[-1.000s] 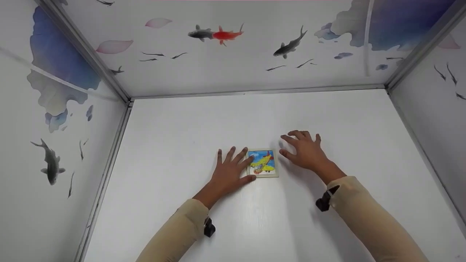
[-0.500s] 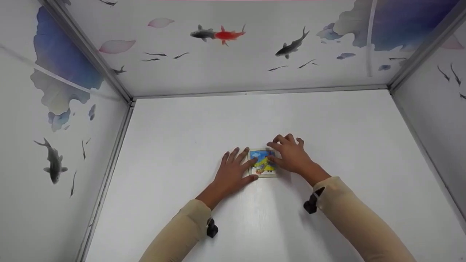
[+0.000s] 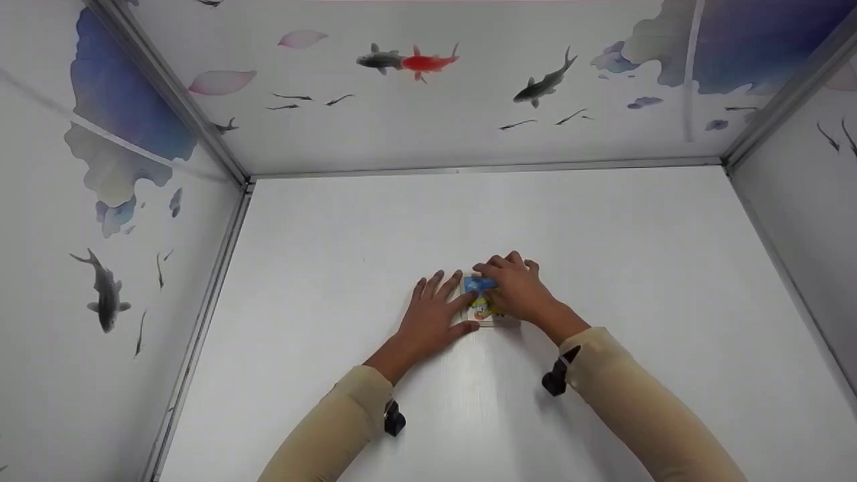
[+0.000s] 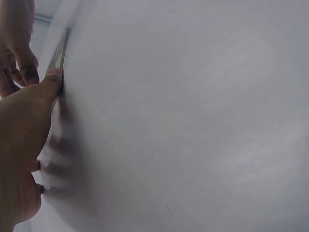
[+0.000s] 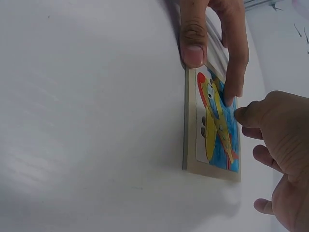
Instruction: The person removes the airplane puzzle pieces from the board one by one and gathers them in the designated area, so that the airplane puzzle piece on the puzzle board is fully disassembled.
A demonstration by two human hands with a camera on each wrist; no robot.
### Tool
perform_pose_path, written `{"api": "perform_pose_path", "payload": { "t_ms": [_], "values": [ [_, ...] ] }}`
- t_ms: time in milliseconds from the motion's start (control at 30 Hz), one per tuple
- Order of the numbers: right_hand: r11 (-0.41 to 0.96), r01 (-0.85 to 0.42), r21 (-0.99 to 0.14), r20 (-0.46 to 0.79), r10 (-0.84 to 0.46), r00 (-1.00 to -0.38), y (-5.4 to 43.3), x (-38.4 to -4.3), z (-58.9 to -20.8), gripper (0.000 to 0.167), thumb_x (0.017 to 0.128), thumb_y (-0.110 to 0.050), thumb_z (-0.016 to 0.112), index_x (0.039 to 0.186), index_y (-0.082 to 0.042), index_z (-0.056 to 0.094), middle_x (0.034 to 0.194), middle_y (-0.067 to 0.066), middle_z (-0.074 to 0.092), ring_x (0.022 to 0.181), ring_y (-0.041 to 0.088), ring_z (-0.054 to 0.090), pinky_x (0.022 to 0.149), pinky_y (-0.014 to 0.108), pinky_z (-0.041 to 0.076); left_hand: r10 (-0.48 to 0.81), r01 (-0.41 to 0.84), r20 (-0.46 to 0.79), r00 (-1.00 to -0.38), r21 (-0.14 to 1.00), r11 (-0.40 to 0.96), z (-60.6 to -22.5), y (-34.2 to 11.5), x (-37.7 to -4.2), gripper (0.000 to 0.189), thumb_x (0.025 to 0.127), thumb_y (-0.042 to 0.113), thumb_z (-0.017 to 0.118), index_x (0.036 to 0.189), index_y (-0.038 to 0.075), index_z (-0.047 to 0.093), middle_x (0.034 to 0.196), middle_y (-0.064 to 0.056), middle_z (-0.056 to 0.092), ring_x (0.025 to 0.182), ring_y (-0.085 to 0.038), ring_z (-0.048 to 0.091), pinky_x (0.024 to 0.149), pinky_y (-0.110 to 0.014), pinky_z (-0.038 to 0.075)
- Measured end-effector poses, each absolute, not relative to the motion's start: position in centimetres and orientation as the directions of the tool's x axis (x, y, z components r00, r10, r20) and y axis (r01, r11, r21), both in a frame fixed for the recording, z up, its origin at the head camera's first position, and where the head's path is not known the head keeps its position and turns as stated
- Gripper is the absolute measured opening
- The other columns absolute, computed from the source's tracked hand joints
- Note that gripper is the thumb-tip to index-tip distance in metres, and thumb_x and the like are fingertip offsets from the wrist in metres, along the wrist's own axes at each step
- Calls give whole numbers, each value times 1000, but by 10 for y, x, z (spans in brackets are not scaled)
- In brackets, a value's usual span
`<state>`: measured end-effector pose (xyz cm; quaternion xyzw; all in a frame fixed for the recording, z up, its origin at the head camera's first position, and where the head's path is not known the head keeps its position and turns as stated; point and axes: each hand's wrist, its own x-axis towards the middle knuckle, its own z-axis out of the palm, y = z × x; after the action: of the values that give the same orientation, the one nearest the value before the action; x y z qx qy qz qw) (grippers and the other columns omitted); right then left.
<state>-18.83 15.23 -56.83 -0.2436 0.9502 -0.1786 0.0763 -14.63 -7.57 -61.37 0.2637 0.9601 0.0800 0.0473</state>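
Note:
A small square wooden picture puzzle with a pale frame lies flat on the white table. In the right wrist view its picture shows a yellow and red airplane on blue. My left hand is spread at the puzzle's left side, thumb at the near edge and index fingertip over the picture. From the right comes my right hand, bent fingers over the picture's right part, hiding much of it. Its thumb tip is right at the picture's far edge in the right wrist view.
The white tabletop extends around both hands. Walls printed with fish enclose it at the back and sides, with metal rails along the edges. A small black camera sits at each sleeve cuff.
My right hand has moved left from beside the puzzle to over its right part, covering more of the picture. My left hand has stayed at the puzzle's left side. The view has shifted slightly.

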Motion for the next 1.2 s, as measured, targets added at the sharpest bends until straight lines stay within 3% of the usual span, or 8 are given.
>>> {"api": "perform_pose_path", "payload": {
  "t_ms": [267, 600, 833, 1200],
  "values": [
    [809, -429, -403, -68, -494, -867, 143, -187, -572, 48, 107, -15, 72, 154, -17, 64, 144, 11, 67, 130, 40, 54, 110, 82, 40, 516, 498, -42, -856, 204, 843, -615, -74, -143, 71, 109, 72, 44, 171, 37, 43, 182, -5, 28, 167, -40, 23, 132, -64, 24],
    [798, -430, -422, -96, -511, -854, 135, -189, -571, 60, 99, -13, 84, 155, -15, 63, 146, 13, 66, 130, 41, 54, 106, 81, 44, 530, 519, -12, -848, 186, 834, -615, -74, -143, 68, 109, 72, 46, 169, 39, 47, 181, -5, 30, 166, -42, 26, 130, -66, 27],
    [758, -424, -495, -96, -534, -840, 136, -191, -569, 72, 89, 2, 89, 155, -9, 63, 147, 18, 65, 132, 47, 56, 102, 78, 48, 534, 522, -9, -845, 201, 829, -611, -76, -145, 67, 110, 71, 46, 168, 38, 49, 181, -7, 30, 166, -42, 25, 130, -66, 26],
    [725, -412, -552, -72, -534, -843, 137, -197, -576, 74, 81, 16, 84, 147, -15, 69, 139, 11, 66, 128, 46, 59, 109, 80, 43, 523, 504, -36, -852, 220, 835, -611, -77, -146, 69, 109, 72, 44, 168, 38, 48, 182, -6, 27, 167, -42, 23, 131, -66, 23]
  ]
}}
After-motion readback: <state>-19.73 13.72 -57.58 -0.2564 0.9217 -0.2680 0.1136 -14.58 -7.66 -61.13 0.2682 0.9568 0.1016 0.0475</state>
